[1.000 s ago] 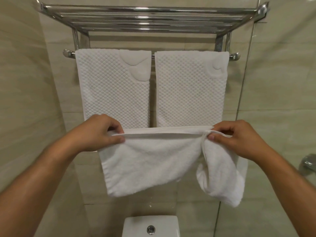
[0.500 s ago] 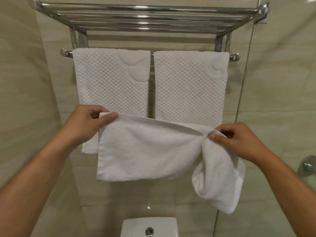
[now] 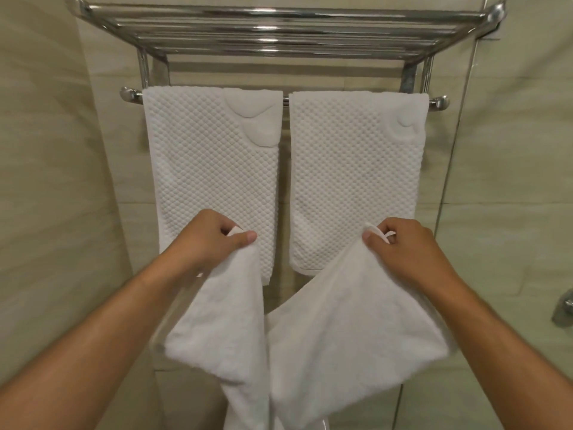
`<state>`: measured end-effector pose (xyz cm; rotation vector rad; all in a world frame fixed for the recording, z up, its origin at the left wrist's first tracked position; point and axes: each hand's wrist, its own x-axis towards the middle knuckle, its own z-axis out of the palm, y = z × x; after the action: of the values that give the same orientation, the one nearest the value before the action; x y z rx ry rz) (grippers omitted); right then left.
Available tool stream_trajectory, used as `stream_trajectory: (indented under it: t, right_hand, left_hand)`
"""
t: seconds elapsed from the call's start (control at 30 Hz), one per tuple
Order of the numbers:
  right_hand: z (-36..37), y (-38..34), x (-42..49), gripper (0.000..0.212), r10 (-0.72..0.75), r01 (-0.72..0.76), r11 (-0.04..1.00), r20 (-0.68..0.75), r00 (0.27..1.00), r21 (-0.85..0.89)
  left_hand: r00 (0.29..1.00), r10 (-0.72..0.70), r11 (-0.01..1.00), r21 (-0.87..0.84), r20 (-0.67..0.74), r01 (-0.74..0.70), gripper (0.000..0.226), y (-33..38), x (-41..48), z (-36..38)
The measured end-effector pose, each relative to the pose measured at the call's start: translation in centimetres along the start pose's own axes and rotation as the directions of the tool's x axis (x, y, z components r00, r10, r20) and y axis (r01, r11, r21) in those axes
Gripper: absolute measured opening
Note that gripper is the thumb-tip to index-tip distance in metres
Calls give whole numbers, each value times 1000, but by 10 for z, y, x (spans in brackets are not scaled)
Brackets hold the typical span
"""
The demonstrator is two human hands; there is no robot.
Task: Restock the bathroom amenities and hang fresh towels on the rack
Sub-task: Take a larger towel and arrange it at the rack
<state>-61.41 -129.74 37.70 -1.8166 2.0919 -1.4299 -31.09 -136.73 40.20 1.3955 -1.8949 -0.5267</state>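
Two waffle towels [image 3: 214, 169] fill the rail [image 3: 285, 102] behind the hands. Left hand [image 3: 214, 242] and right hand [image 3: 406, 248] each pinch a corner of the plain towel [image 3: 347, 336]. Its top edge was taut and now sags.

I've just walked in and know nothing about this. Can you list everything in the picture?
Rack: one, chrome, on the wall at the top.
Rail: one, chrome, under the rack.
Left waffle towel: one, white, hung over the rail.
Right waffle towel: one, white, hung over the rail beside it, a gap between them.
Plain towel: one, white, held up in front of the hung towels, sagging in the middle.
Wall tiles: beige, all around.
Glass panel: one, clear, right of the rack.
Fitting: one, chrome, far right edge.
Left hand: pinches one top corner of the plain towel.
Right hand: pinches the other top corner.
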Motion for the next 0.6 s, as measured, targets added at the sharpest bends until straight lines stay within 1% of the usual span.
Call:
stream_trajectory:
  t: [0.07, 0.13, 0.17, 0.23, 0.3, 0.4, 0.5, 0.6]
  right_hand:
    - [9, -18, -11, 32, -30, 29, 999, 27, 999, 36]
    - [19, -36, -21, 31, -45, 42, 998, 101, 994, 38]
    - [22, -43, -25, 30, -36, 30, 998, 143, 989, 47]
    - [28, -56, -31, 30, 11, -36, 994, 225, 974, 105]
    - [31, -67, -36, 32, 46, -93, 981, 262, 964, 171]
    - [37, -79, -43, 34, 41, -83, 980, 225, 973, 182]
    - [41, -85, -49, 35, 16, -47, 984, 175, 984, 172]
    - [42, -85, -52, 42, 32, -60, 978, 144, 989, 198]
  left_hand:
    - [997, -39, 993, -105, 64, 46, 32, -4, -5, 3]
    - [992, -59, 975, -206, 110, 81, 16, -3, -11, 8]
    - [992, -54, 966, -246, 113, 81, 13, -1, -14, 11]
    - [996, -33, 963, -265, 83, 54, 16, 6, -20, 16]
    - [998, -20, 962, -271, 61, 36, 18, 15, -27, 22]
    - [999, 18, 950, -312, 50, -2, 13, 26, -34, 31]
    - [996, 62, 955, -293, 62, -41, 8, 35, -38, 36]
    - [992, 112, 960, -263, 58, -93, 9, 40, -41, 38]
